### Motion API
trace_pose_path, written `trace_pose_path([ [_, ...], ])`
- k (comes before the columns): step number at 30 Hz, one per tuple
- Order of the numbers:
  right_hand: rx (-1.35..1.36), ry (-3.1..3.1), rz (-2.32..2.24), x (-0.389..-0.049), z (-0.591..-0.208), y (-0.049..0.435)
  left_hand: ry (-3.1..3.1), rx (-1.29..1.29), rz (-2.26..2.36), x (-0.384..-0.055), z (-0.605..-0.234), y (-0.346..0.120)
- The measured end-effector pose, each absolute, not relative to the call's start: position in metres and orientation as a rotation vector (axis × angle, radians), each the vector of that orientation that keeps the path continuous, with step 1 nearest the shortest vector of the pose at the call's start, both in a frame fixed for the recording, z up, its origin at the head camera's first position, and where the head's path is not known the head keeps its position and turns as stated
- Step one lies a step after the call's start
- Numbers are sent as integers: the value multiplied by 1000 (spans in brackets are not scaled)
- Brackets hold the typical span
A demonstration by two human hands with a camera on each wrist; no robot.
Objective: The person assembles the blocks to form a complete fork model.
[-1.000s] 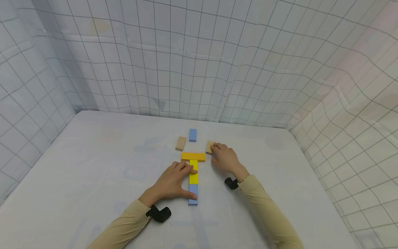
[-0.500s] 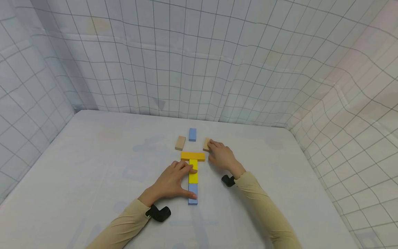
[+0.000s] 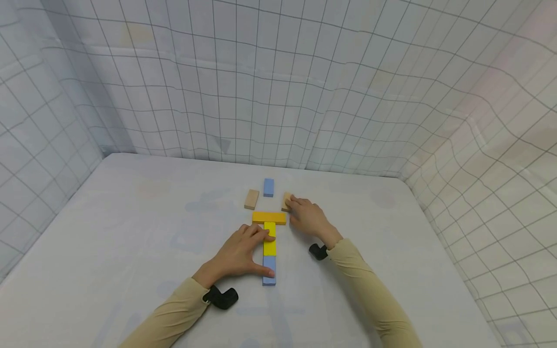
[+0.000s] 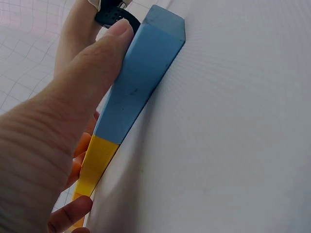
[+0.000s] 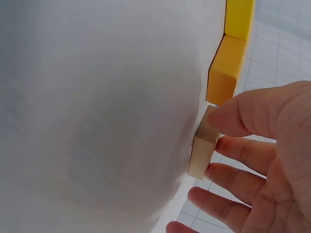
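Note:
My left hand (image 3: 235, 252) lies across a straight column of blocks, its thumb on the near blue block (image 3: 269, 262) and its fingertips on the yellow block (image 3: 270, 248). In the left wrist view the thumb runs along an edge of that blue block (image 4: 141, 77). An orange block (image 3: 269, 218) sits crosswise at the column's far end, making a T. Just right of and beyond it, my right hand (image 3: 310, 217) pinches a plain wooden block (image 5: 201, 155) between thumb and fingers. That wooden block lies flat, one end close to the orange block (image 5: 227, 65).
Beyond the crosspiece lie another wooden block (image 3: 251, 199), slightly slanted, and a second blue block (image 3: 269, 187). A white cloth covers the table (image 3: 152, 241). Grid-patterned curtains (image 3: 261, 96) hang at the back and both sides.
My right hand has shifted the wooden block leftward and slightly away, bringing it nearer the other far blocks. The left hand has stayed on the column.

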State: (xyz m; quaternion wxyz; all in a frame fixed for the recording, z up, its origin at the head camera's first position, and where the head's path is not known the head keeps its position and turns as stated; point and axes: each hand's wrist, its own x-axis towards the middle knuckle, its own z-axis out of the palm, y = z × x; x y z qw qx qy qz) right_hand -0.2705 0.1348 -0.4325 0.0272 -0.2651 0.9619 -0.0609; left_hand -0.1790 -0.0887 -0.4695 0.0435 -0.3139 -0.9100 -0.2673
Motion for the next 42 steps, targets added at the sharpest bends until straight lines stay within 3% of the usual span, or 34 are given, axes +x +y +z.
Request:
trace_pose_path([
  [42,-873,2964,-177,-264,-435,133,-2773,-950,-825,-179,-471,-88],
])
